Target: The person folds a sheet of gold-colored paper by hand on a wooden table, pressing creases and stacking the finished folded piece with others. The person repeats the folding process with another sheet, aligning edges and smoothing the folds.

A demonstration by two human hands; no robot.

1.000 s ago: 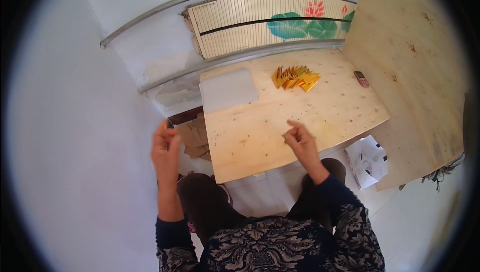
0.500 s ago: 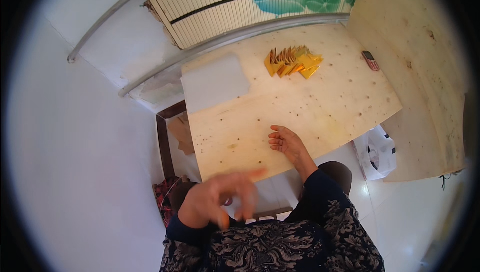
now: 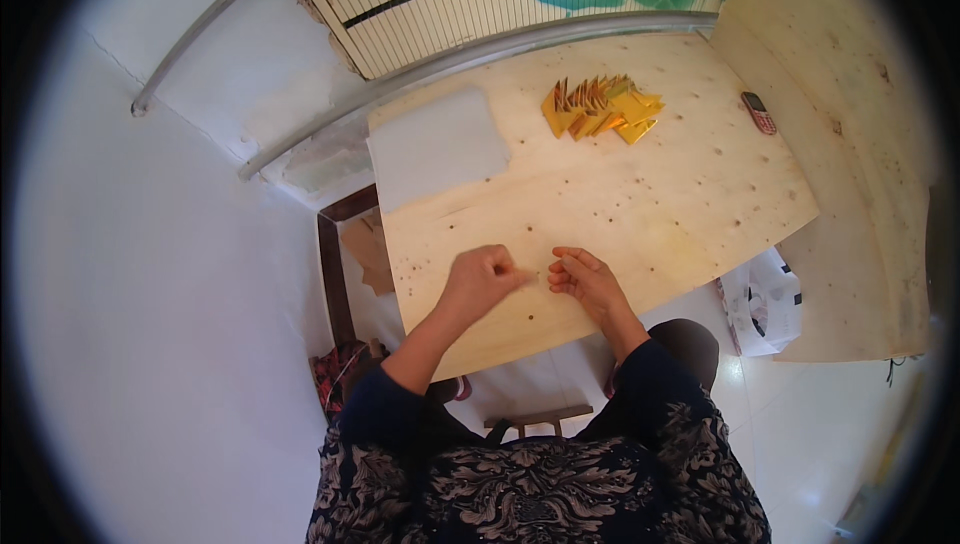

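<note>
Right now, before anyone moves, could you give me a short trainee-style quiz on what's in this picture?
1. True or false: the phone lies to the right of the folded gold pieces.

2. Multiple choice: what lies flat at the left side of the table?
A) a red cup
B) a pale grey sheet
C) a striped towel

3. Short answer: which is nearer the white bag, the left hand or the right hand?

Key: 1. True. 2. B. 3. The right hand.
</note>
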